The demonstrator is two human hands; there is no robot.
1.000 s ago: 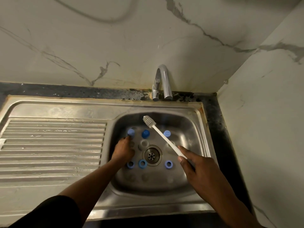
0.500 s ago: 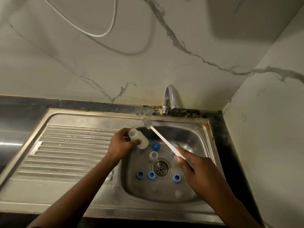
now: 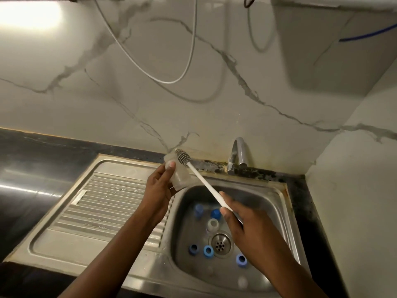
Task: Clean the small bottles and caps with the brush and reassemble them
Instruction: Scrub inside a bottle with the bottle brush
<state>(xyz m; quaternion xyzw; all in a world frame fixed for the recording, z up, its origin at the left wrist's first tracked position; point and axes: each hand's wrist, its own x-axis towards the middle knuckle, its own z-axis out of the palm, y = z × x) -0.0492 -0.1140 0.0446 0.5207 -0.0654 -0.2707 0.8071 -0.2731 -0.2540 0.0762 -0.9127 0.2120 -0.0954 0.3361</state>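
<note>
A single wide-angle camera sits on the person's head, looking forward and down over the sink [image 3: 269,208] from close above. The left hand [image 3: 160,187] and right hand [image 3: 247,230] lie mid-frame at arm's reach. The marble wall [image 3: 150,104] fills the upper half, with the tap [image 3: 238,153] right of centre.

Held bottle [image 3: 179,179] motion-blurred, brush [image 3: 204,181] handle end hidden in right hand [image 3: 247,231], forearms [image 3: 111,254] cut by bottom edge
</note>
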